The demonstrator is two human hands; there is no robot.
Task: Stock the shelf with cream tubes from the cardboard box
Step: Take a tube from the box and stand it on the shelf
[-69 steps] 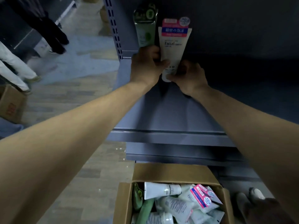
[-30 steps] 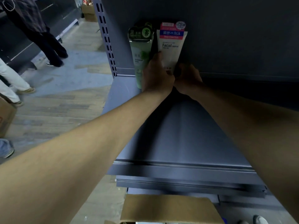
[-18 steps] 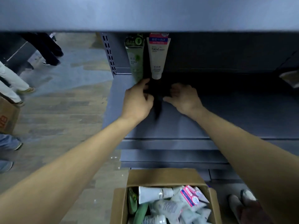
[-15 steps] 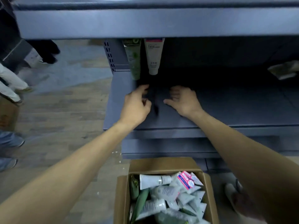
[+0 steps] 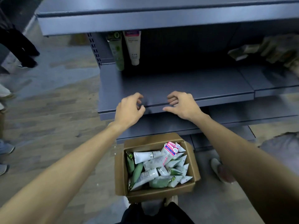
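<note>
A green cream tube (image 5: pixel 117 52) and a white cream tube (image 5: pixel 133 47) with a pink top stand side by side against the back of the grey shelf (image 5: pixel 210 84), at its left end. On the floor below sits the open cardboard box (image 5: pixel 119 167), holding several white and green tubes (image 5: pixel 158 165). My left hand (image 5: pixel 129 109) and my right hand (image 5: pixel 181 104) hover over the shelf's front edge, fingers loosely curled, holding nothing.
An upper shelf (image 5: pixel 161 15) overhangs the tubes. Blurred packets (image 5: pixel 265 49) lie at the shelf's right end. A lower shelf (image 5: pixel 242 113) juts out under my hands. Other people's legs and shoes (image 5: pixel 24 50) stand on the floor at left. My own foot (image 5: pixel 220 170) is beside the box.
Both hands let go of the white tube, now standing beside the green one, and drew back from the shelf's rear to its front edge. The view tilted down toward the box.
</note>
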